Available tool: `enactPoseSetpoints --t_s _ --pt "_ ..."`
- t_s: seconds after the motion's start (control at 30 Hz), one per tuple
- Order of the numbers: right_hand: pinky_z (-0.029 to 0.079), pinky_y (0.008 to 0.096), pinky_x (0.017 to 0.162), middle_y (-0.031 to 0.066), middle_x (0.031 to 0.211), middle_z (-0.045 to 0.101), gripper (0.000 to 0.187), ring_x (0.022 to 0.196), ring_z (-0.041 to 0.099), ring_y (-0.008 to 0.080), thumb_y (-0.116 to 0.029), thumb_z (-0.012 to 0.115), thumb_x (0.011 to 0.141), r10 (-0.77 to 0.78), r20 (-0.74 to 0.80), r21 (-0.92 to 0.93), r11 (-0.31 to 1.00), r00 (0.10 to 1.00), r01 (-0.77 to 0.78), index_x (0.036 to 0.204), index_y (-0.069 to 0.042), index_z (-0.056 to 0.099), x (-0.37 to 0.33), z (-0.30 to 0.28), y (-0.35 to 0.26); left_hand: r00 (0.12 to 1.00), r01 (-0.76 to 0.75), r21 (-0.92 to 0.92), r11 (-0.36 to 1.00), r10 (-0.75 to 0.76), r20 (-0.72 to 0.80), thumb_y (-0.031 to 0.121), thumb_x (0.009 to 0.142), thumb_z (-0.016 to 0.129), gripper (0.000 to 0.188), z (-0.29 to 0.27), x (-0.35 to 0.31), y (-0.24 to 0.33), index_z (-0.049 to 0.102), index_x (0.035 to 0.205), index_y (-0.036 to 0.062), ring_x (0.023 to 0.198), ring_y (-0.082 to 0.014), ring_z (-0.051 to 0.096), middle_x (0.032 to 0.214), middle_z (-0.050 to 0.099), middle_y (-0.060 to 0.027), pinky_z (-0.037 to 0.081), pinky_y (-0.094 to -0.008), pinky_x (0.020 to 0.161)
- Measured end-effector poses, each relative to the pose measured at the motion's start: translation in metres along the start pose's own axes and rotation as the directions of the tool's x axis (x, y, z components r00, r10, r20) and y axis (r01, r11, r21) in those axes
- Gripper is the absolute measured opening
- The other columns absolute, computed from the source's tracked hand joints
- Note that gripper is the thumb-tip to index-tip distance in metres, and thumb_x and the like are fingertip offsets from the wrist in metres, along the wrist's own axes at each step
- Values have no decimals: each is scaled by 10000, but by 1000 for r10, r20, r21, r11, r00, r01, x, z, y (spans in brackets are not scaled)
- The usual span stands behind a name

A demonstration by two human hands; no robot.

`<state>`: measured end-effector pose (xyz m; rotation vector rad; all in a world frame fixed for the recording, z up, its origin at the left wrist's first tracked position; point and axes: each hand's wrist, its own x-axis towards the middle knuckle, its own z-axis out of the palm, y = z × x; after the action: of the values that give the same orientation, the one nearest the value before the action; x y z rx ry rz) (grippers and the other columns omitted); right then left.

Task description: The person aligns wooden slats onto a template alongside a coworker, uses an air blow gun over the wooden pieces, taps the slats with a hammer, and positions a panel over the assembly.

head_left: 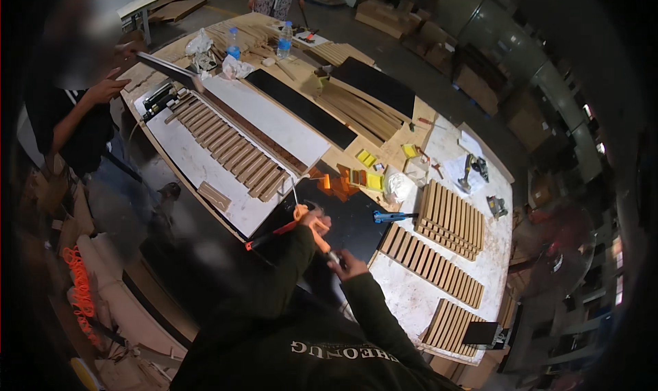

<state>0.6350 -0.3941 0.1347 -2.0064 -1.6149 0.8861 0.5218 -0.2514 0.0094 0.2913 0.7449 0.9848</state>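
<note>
One orange tool (319,237), held w/ both hands nr dark panel (360,228): L hand (318,220) w/ fingers closed round upper part, R hand (351,265) grasping lower end. Blue tool (389,217) to R, nr slatted panels (449,220); wood strips (229,146) upper L.

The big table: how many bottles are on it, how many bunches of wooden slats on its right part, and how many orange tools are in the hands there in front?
Bottles: 2
Bunches of wooden slats, right part: 3
Orange tool in the hands: 1
Total: 6
</note>
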Motion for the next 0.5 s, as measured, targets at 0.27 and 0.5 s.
enactPoseSetpoints --t_s 0.27,0.5 --pt "520 405 710 154 865 691 390 825 680 334 -365 697 848 -71 -51 -126 990 996 64 1133 -112 614 34 -9 -17 996 59 -130 990 -67 -58 388 883 629 364 9 41 9 522 1046 80 764 -299 668 894 657 -153 565 -416 659" --pt "521 402 691 153 847 687 393 795 677 326 -359 701 850 102 -113 -52 993 988 -109 1156 -134 597 -62 -4 10 920 261 245 934 -317 230 516 921 532 513 -13 -77 -25 506 1246 120 1069 -259 608 1171 617 -100 497 -465 862"
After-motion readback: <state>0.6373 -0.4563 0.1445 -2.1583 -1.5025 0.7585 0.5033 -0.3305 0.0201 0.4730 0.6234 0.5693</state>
